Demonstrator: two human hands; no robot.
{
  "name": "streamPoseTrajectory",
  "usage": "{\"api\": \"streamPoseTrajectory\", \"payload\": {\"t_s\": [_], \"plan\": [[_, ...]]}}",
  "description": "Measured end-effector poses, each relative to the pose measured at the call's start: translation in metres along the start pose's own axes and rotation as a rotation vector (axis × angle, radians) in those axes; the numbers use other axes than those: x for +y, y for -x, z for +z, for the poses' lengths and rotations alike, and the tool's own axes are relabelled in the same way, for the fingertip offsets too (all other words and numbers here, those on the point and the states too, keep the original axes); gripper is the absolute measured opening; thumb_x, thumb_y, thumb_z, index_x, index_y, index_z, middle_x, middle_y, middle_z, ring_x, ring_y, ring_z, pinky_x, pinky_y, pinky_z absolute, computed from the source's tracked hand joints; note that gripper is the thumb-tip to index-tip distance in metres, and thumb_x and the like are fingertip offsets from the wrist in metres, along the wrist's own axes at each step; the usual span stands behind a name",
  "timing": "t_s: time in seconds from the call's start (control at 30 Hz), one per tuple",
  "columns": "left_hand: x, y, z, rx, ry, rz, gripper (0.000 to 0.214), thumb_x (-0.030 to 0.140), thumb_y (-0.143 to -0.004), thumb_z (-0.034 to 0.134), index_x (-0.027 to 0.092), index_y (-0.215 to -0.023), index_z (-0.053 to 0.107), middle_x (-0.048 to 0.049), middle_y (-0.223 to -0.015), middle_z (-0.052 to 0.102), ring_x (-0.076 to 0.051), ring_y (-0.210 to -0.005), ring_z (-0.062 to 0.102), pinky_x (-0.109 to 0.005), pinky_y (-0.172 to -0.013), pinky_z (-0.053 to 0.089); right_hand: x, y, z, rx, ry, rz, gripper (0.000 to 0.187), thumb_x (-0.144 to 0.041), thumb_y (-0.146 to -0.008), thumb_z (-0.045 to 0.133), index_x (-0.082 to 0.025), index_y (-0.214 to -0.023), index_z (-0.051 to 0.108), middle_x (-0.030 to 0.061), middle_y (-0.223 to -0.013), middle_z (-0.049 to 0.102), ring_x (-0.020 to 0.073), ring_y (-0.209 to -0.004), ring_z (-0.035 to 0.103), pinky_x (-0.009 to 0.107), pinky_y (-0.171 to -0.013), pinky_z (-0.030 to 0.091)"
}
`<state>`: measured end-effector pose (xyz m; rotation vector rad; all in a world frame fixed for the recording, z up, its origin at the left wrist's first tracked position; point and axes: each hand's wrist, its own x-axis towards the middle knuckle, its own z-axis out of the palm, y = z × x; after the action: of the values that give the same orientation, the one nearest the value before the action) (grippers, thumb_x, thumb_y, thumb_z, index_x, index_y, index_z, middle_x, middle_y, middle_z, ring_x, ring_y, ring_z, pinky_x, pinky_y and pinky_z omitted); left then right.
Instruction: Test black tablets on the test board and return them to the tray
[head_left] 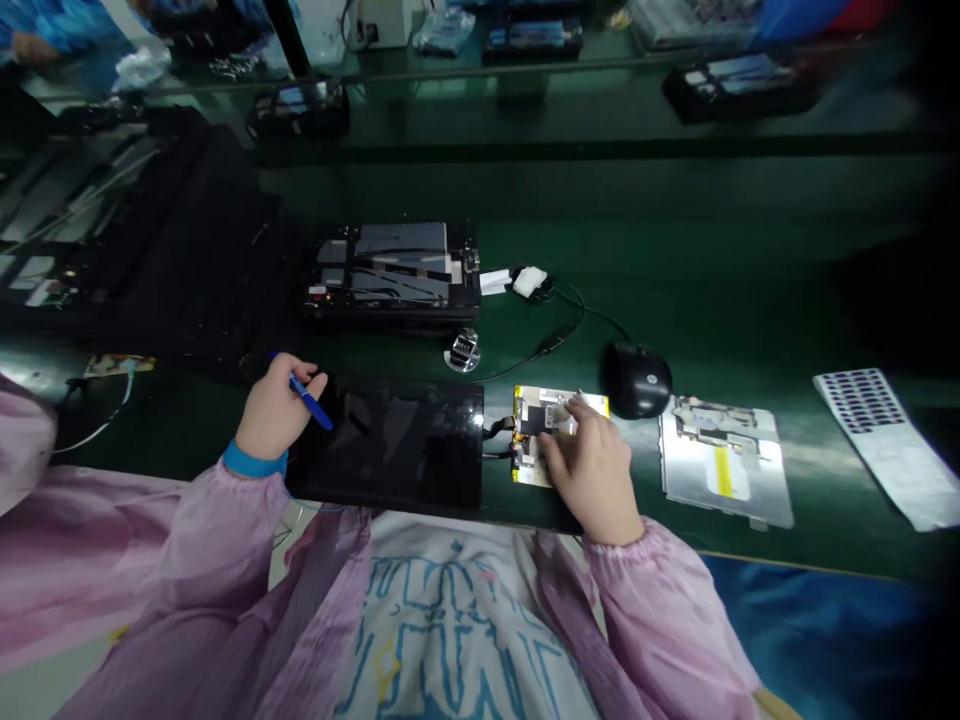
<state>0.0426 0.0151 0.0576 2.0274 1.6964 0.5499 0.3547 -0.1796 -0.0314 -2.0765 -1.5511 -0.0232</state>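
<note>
The left hand (279, 412) is clenched around a slim blue pen (310, 401), just beside a glossy black rectangular display panel (386, 445); thin black cables (491, 442) join that panel to a flat gold-edged circuit board (527, 437) on the green bench mat (675, 300); the right hand (589, 475) sits over the board, its fingertips (576, 412) touching it, any grasp unclear; a black oval computer mouse (637, 380) lies just beyond.

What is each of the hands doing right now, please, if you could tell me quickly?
Left hand: closed, holding a blue pen.
Right hand: fingers resting on a circuit board; whether it grips cannot be told.
</note>
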Motion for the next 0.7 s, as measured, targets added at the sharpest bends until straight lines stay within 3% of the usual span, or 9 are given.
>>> {"api": "streamPoseTrajectory", "payload": {"t_s": [0.17,0.47,0.57,0.7], "plan": [[-0.028,0.005,0.004,-0.047,0.056,-0.083,0.025,0.042,-0.073,0.058,0.022,-0.073,0.042,-0.0076,-0.093,0.068,-0.023,-0.086,0.064,-0.034,-0.078,0.046,-0.002,-0.004,0.007,-0.022,0.159,-0.048,0.045,-0.042,-0.093,0.041,-0.012,-0.126,0.048,0.015,-0.116,0.063,0.0308,-0.107,0.054,0.04,-0.082,0.041],[-0.038,-0.001,0.003,-0.076,0.266,-0.07,0.029,0.046,-0.07,0.059,0.021,-0.073,0.044,-0.0043,-0.084,0.063,-0.021,-0.083,0.061,-0.033,-0.078,0.045,-0.015,-0.007,0.004,-0.122,0.402,-0.216,0.045,-0.041,-0.096,0.038,-0.012,-0.129,0.049,0.0161,-0.122,0.06,0.0297,-0.11,0.052,0.037,-0.077,0.042],[-0.039,-0.008,0.002,-0.097,0.371,-0.073,0.033,0.048,-0.068,0.062,0.021,-0.069,0.044,0.0002,-0.07,0.055,-0.018,-0.072,0.056,-0.029,-0.071,0.044,-0.018,-0.013,0.002,-0.117,0.422,-0.25,0.045,-0.041,-0.096,0.039,-0.012,-0.129,0.05,0.0166,-0.12,0.06,0.0295,-0.109,0.052,0.037,-0.075,0.044],[-0.035,-0.018,-0.002,-0.039,0.441,-0.065,0.035,0.048,-0.065,0.066,0.02,-0.067,0.045,0.003,-0.061,0.046,-0.013,-0.059,0.046,-0.025,-0.058,0.039,-0.023,-0.021,-0.001,-0.163,0.441,-0.229,0.045,-0.038,-0.095,0.043,-0.012,-0.13,0.049,0.0165,-0.12,0.059,0.0294,-0.109,0.053,0.038,-0.075,0.046]]}}
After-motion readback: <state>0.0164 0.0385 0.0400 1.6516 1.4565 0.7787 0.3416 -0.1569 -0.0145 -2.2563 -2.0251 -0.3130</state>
